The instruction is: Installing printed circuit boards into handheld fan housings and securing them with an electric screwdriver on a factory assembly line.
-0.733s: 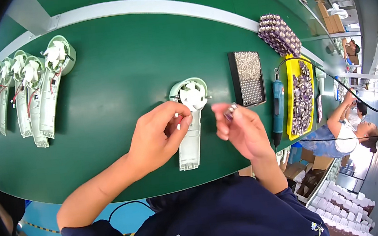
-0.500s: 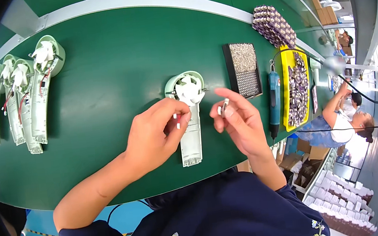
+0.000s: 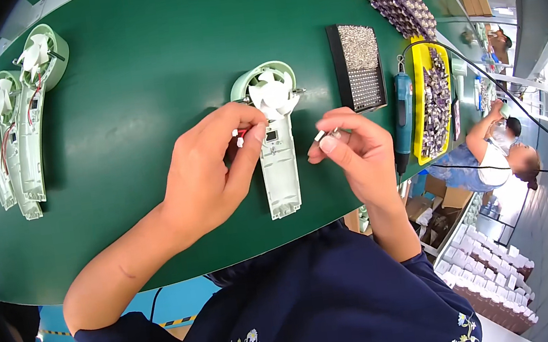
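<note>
A pale green handheld fan housing [image 3: 283,187] lies on the green table in front of me, its white fan blades [image 3: 271,95] at the far end. My left hand [image 3: 215,164] is over the housing's left side, thumb and fingers pinching thin red wires with small white connectors [image 3: 239,141]. To the right of the housing, my right hand [image 3: 359,143] pinches a small white-and-metal part [image 3: 322,136]; the fingers partly cover it. A small dark component [image 3: 272,135] shows inside the handle between the hands.
Several similar fan housings [image 3: 32,149] lie at the left. A black tray of small metal pieces [image 3: 361,58], a blue electric screwdriver [image 3: 404,110] and a yellow bin of small parts [image 3: 425,128] are at the right. Stacked parts [image 3: 402,7] stand behind; a co-worker [image 3: 491,158] is farther right.
The view has shifted, so the table items appear higher. My left hand has drawn slightly left with the connectors, uncovering the dark component. My right hand has come slightly nearer me, still pinching its part.
</note>
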`<state>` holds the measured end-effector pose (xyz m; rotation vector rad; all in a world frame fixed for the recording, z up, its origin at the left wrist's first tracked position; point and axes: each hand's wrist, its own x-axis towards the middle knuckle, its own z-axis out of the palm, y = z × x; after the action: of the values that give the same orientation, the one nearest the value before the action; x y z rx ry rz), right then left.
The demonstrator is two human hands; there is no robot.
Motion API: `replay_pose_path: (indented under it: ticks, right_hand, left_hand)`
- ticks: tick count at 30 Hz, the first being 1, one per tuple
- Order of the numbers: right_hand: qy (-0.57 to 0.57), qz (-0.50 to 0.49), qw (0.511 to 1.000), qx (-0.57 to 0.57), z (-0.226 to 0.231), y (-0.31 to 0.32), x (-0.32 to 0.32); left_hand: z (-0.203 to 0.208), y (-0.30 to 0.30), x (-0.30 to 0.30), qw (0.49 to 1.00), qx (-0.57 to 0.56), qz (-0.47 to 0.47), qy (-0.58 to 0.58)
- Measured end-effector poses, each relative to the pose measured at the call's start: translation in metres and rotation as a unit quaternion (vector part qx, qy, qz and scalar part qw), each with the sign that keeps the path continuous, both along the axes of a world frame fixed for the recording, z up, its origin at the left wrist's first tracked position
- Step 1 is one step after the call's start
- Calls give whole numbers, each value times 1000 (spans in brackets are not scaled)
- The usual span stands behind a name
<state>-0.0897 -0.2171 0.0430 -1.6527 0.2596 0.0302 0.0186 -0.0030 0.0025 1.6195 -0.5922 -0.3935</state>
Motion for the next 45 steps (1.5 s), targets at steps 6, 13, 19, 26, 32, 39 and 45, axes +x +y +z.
replay_pose_path:
  ticks: [6, 13, 19, 26, 32, 39, 45]
  right_hand:
    - [113, -64, 947, 295, 13, 4, 7]
    - [-32, -32, 996, -81, -3, 1, -1]
    - [-30, -27, 999, -5, 0, 9, 5]
    - [-120, 88, 942, -302, 2, 17, 22]
    - [-113, 92, 936, -322, -10, 17, 22]
    - [-103, 104, 929, -339, -10, 18, 24]
    - [-105, 117, 913, -376, -5, 22, 25]
  left_hand:
    - [-6, 1, -2, 999, -21, 8, -33]
    - [-1, 1, 0, 1000, -9, -3, -27]
    - [-1, 0, 0, 999, -3, -1, -39]
    - [-7, 0, -1, 999, -13, 6, -33]
    - [-6, 1, -1, 999, -11, 7, -51]
    - [-7, 0, -1, 998, -11, 7, -60]
    - [-4, 0, -2, 998, -2, 8, -57]
